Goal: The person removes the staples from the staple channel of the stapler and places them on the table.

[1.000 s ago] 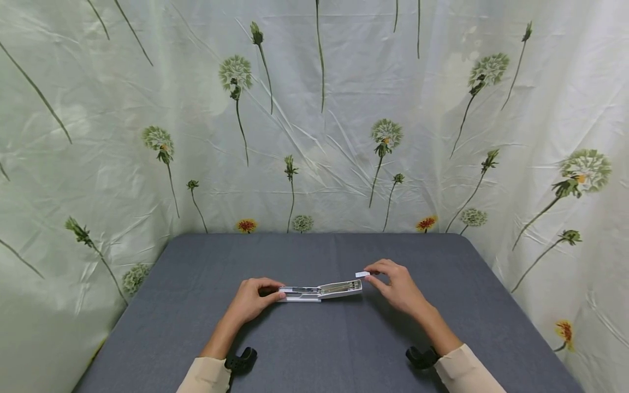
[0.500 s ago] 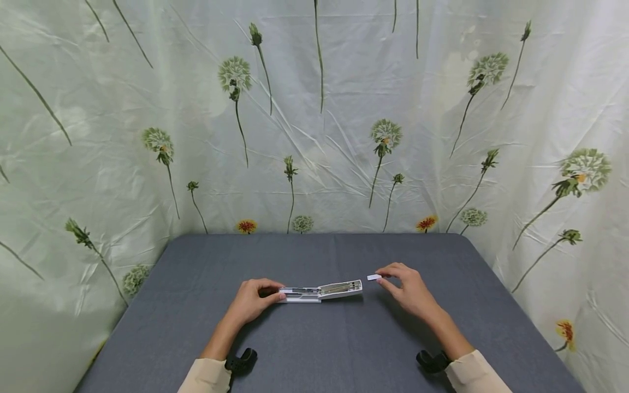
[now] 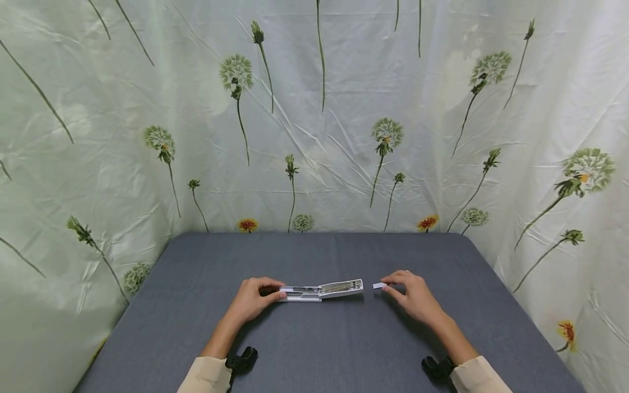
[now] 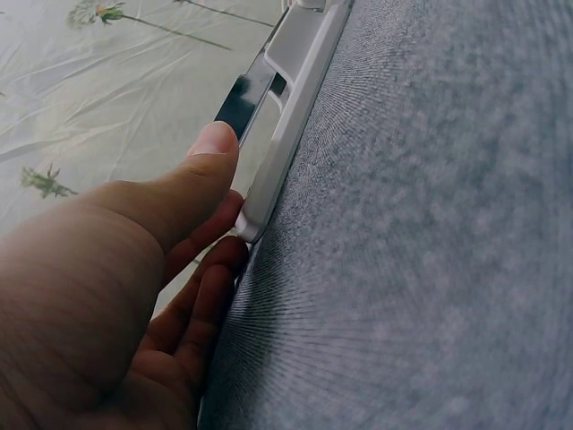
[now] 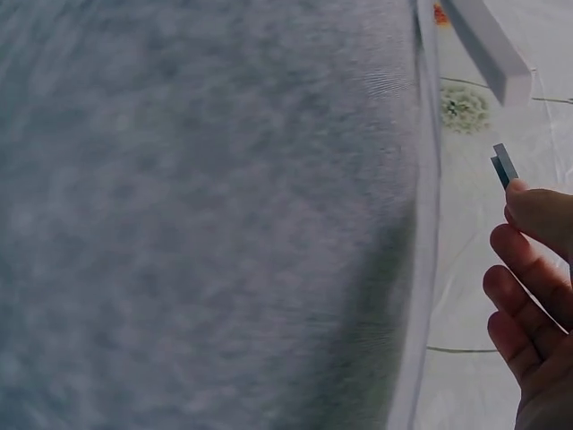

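Note:
A white stapler [image 3: 341, 289] lies opened out on the table, its cover swung back to the right so the inside faces up. My left hand [image 3: 253, 300] grips the stapler's left end. In the left wrist view the thumb [image 4: 210, 148] presses on the metal magazine [image 4: 240, 106], and the other fingers are near the end of the white base [image 4: 285, 148]. Just right of the cover's end, my right hand [image 3: 413, 297] pinches a short strip of staples [image 3: 378, 285] between thumb and fingertips. Its channel shape shows in the right wrist view, apart from the stapler's cover [image 5: 497, 58].
Grey cloth covers the table [image 3: 314, 349]. A pale curtain [image 3: 324, 136] printed with dandelions hangs behind and along both sides. Each wrist wears a black camera mount, the left mount [image 3: 242, 360] and the right mount [image 3: 437, 369].
My right hand has drawn back to the right from the cover's end and come lower, still holding the strip of staples. The left hand and stapler stay in place.

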{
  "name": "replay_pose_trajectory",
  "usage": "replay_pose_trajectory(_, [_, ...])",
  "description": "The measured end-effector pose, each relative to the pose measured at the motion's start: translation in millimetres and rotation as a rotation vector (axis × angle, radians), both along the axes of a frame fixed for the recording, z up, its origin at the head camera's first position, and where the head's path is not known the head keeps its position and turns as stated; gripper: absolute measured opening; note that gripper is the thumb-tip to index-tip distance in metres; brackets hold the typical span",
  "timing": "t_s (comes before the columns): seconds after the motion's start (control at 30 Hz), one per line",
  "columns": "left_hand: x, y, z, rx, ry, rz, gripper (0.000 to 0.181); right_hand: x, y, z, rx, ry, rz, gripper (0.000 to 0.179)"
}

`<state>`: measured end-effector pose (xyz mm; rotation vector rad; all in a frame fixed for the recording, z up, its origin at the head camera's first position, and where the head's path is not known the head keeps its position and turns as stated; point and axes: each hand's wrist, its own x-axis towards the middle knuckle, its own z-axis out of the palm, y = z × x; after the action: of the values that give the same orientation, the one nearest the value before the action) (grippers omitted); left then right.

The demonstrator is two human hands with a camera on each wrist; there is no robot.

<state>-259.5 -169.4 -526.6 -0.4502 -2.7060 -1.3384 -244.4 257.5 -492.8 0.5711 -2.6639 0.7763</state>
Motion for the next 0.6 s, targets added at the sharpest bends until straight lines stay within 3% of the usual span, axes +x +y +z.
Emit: replay_pose_trajectory(0.6, [-1.2,-0.3,-1.2,-0.006,0.016,-0.002,0.021,-0.4,5.4,-16.4,0.004,-0.047,0.056,0.016])
